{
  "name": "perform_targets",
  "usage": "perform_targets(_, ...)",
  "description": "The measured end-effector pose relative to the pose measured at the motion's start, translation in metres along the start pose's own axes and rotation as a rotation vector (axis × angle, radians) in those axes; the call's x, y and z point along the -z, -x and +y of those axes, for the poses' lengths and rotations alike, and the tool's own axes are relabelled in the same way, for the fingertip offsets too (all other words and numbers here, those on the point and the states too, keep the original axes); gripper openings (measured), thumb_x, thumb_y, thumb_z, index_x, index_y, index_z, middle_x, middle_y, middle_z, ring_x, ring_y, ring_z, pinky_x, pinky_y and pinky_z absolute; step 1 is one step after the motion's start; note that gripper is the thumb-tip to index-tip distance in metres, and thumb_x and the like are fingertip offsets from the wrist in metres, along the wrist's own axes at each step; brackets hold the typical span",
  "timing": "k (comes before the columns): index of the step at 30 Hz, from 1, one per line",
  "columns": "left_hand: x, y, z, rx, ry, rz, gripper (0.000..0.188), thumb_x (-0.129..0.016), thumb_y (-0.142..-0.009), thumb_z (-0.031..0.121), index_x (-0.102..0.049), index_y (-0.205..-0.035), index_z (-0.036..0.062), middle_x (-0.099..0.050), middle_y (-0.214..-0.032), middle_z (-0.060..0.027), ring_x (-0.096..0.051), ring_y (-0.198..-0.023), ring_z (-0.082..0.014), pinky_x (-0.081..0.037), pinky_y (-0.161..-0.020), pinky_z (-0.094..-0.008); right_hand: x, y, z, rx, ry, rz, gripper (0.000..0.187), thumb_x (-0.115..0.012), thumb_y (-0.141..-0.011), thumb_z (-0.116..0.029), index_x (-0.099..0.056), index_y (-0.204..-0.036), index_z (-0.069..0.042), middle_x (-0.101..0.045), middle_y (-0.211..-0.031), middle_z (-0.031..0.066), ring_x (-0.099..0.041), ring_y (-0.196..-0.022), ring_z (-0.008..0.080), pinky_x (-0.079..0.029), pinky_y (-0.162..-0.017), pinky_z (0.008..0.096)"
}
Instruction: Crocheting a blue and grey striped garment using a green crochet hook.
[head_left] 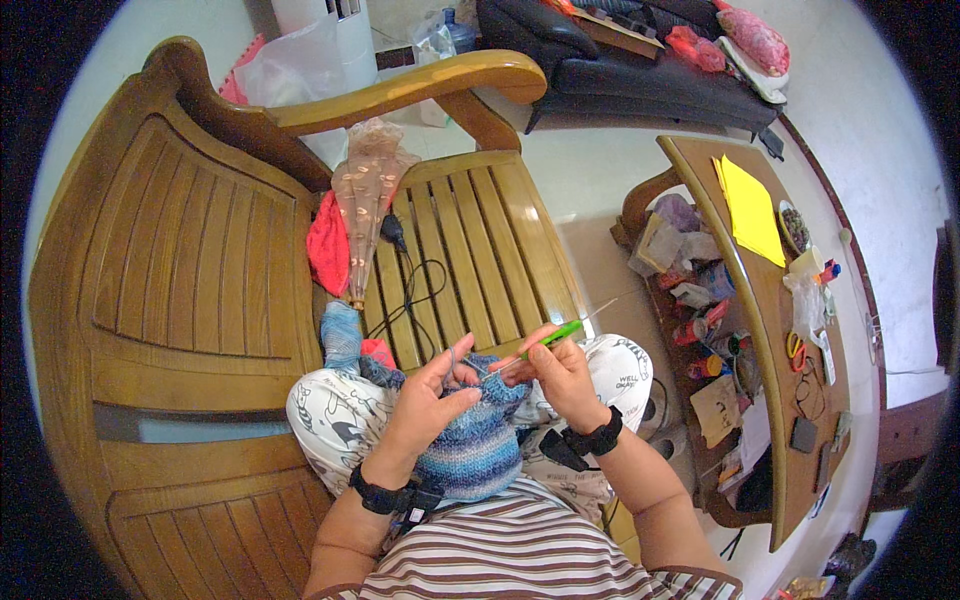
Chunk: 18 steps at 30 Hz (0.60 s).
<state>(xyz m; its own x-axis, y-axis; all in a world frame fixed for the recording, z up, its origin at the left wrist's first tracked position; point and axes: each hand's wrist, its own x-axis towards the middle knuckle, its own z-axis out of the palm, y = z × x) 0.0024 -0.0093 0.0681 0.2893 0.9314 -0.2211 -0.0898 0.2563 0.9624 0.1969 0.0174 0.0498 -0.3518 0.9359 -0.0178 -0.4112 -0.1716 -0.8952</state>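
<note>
A crocheted piece (468, 450) in blue, white and grey stripes lies in my lap. My left hand (420, 405) pinches its upper edge between thumb and fingers, and a strand of blue yarn runs over the raised index finger. My right hand (568, 378) grips a crochet hook (560, 334) by its green handle. The hook's thin metal shaft points left to the top edge of the piece, close to my left fingertips; its very tip is hard to make out. A ball of light blue yarn (341, 335) rests on the bench beside my left knee.
On the slatted wooden bench (470, 250) lie a folded umbrella (362, 195), a red cloth (328, 245) and a black cable (425, 290). At right, a wooden table (745, 300) carries yellow paper (752, 210) and orange-handled scissors (796, 350); its lower shelf is crowded. A dark sofa (640, 95) stands behind.
</note>
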Motion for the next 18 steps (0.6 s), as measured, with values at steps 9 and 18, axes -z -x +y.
perform_targets(9, 0.000, -0.003, -0.003, 0.019, 0.067, -0.004, 0.060, -0.057, -0.076, -0.001, -0.034, -0.131, -0.0036, -0.051, -0.085, -0.0006, -0.048, -0.079, -0.0069, -0.039, -0.073, -0.0192, 0.006, -0.001, -0.005, 0.135, 0.206, -0.170, 0.010, -0.044, -0.091, -0.013, -0.048, -0.095, -0.004, -0.064, -0.090, 0.0190, -0.063, -0.087, 0.0253, -0.052, -0.072, 0.0326)
perform_targets(18, -0.010, 0.001, 0.000, -0.147, -0.312, 0.173, 0.060, -0.059, -0.073, 0.000, -0.038, -0.129, -0.0028, -0.053, -0.076, -0.0013, -0.049, -0.071, -0.0071, -0.042, -0.071, -0.0206, 0.000, 0.009, -0.021, 0.348, 0.709, -0.200, 0.011, -0.045, -0.090, -0.007, -0.053, -0.092, 0.000, -0.064, -0.092, 0.0165, -0.062, -0.090, 0.0253, -0.049, -0.079, 0.0359)
